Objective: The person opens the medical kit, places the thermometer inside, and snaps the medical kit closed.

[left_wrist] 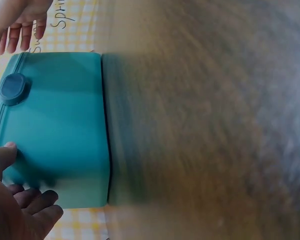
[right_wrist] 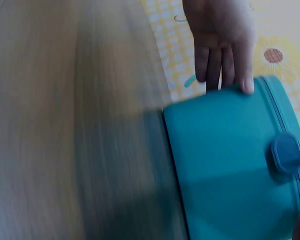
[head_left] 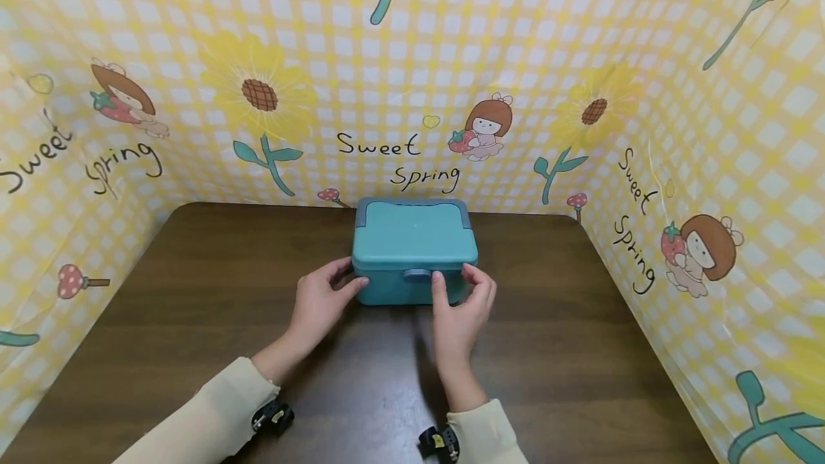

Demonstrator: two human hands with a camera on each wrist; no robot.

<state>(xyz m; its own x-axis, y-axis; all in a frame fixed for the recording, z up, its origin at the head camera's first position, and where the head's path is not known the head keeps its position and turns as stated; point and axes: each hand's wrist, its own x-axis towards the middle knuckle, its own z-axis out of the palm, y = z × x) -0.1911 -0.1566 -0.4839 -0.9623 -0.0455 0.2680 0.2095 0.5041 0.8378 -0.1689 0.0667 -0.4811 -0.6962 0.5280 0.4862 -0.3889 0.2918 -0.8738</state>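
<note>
A teal lunch box (head_left: 412, 235) with a closed lid stands at the back of the table. Its blue-grey latch (head_left: 417, 276) sits at the middle of the front, under the lid's edge. My left hand (head_left: 319, 303) holds the box's left front corner, thumb on the front face and fingers along the left side. Near the right front corner is my right hand (head_left: 460, 317), its thumb just right of the latch and its fingers by the right side. In the left wrist view the right hand's fingers (left_wrist: 26, 36) look fairly straight; contact is unclear.
The dark wooden table (head_left: 213, 292) has rounded back corners. A yellow checked cloth (head_left: 399, 70) with printed flowers, figures and words rises behind the table and along both sides. The box stands close to the back cloth.
</note>
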